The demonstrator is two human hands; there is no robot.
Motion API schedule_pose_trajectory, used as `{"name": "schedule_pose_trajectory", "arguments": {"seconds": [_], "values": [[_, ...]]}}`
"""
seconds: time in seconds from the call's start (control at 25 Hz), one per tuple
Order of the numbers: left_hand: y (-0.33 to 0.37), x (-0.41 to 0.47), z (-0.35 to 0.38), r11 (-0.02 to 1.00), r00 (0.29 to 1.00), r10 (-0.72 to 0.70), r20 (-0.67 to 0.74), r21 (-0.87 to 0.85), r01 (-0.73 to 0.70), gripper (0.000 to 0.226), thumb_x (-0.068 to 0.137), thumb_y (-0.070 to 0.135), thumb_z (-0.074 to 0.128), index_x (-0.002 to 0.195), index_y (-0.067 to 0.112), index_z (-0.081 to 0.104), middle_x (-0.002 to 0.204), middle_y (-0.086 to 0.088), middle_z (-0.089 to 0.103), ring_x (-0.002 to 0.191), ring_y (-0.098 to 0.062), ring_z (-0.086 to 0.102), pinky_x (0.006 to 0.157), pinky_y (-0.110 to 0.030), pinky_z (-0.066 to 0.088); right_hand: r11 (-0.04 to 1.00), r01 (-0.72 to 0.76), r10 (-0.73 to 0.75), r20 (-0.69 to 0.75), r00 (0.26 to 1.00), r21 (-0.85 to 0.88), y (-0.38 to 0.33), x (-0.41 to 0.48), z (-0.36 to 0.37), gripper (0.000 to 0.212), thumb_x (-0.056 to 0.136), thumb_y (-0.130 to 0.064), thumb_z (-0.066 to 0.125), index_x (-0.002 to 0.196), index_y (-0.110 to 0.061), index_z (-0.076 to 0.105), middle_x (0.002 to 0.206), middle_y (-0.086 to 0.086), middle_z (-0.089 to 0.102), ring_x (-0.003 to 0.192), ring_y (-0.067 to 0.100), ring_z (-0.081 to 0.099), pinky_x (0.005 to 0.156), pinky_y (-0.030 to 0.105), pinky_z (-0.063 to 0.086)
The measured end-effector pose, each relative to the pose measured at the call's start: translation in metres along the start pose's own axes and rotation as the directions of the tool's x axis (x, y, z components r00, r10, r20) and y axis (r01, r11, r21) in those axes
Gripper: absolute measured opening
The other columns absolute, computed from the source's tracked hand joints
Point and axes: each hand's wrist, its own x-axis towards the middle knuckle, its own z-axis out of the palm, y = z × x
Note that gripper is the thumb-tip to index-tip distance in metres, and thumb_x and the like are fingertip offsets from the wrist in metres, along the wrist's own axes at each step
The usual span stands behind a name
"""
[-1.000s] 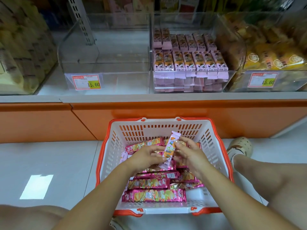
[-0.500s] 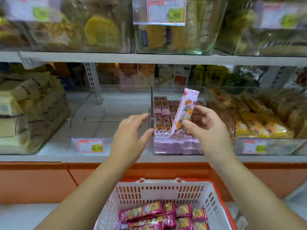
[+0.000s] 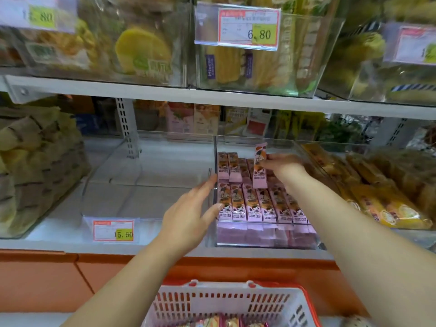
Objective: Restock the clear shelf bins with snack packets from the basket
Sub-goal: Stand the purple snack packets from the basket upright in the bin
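Observation:
My right hand (image 3: 284,167) pinches a pink snack packet (image 3: 259,166) and holds it upright inside the middle clear bin (image 3: 266,239), above the back row of matching pink packets (image 3: 254,204). My left hand (image 3: 192,211) is open, its fingertips at the bin's left wall, thumb touching the front-left packet. To its left stands an empty clear bin (image 3: 113,204) with a 15.60 price tag (image 3: 113,230). The white and orange basket (image 3: 226,300) sits below at the frame's bottom edge, with a few bright packets (image 3: 224,323) showing in it.
A bin of yellow packets (image 3: 387,204) stands to the right and one of tan packets (image 3: 35,166) to the left. The upper shelf (image 3: 212,97) overhangs, carrying more clear bins and a 6.80 tag (image 3: 249,27). An orange base panel (image 3: 70,274) runs under the shelf.
My right hand has carried the pink packet from the basket up into the middle bin. My left hand let go of it and moved up to the bin's left wall. The view has tilted upward.

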Motion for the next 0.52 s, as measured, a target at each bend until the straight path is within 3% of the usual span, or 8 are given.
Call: {"name": "schedule_pose_trajectory", "arguments": {"seconds": [0.16, 0.32, 0.4, 0.52], "values": [[0.000, -0.003, 0.000, 0.999, 1.000, -0.015, 0.006, 0.030, 0.015, 0.064, 0.094, 0.053, 0.042, 0.147, 0.051, 0.005, 0.153, 0.017, 0.031, 0.138, -0.006, 0.033, 0.104, -0.032, 0.040, 0.999, 0.007, -0.008, -0.010, 1.000, -0.040, 0.007, 0.031, 0.026, 0.038, 0.086, -0.033, 0.070, 0.119, -0.013, 0.066, 0.129, 0.006, 0.062, 0.112, 0.026, 0.060, 0.089, 0.029, 0.047], [-0.002, -0.001, 0.001, 0.999, 1.000, -0.007, 0.005, 0.034, 0.007, 0.064, 0.094, 0.056, 0.040, 0.146, 0.053, 0.003, 0.152, 0.017, 0.033, 0.136, -0.007, 0.035, 0.101, -0.032, 0.042, 0.970, 0.097, -0.102, -0.010, 0.995, -0.223, 0.010, 0.031, 0.038, 0.034, 0.092, -0.036, 0.061, 0.111, -0.010, 0.071, 0.119, 0.009, 0.068, 0.103, 0.025, 0.063, 0.076, 0.023, 0.042], [-0.003, -0.001, 0.000, 0.999, 1.000, -0.011, 0.010, 0.042, 0.010, 0.063, 0.094, 0.056, 0.041, 0.146, 0.054, 0.004, 0.151, 0.017, 0.035, 0.135, -0.007, 0.038, 0.100, -0.033, 0.043, 0.947, 0.149, -0.152, 0.012, 0.988, -0.283, 0.010, 0.027, 0.038, 0.034, 0.094, -0.037, 0.058, 0.114, -0.012, 0.070, 0.123, 0.006, 0.066, 0.110, 0.024, 0.061, 0.078, 0.022, 0.038], [-0.001, -0.001, 0.002, 0.999, 0.999, -0.034, 0.033, 0.026, 0.033, 0.064, 0.093, 0.054, 0.045, 0.147, 0.051, 0.010, 0.149, 0.015, 0.039, 0.134, -0.009, 0.039, 0.101, -0.035, 0.044, 0.959, 0.167, -0.175, -0.013, 0.984, -0.227, 0.010, 0.018, 0.031, 0.034, 0.097, -0.035, 0.052, 0.118, -0.013, 0.066, 0.129, 0.005, 0.061, 0.115, 0.024, 0.057, 0.087, 0.026, 0.042]]}}
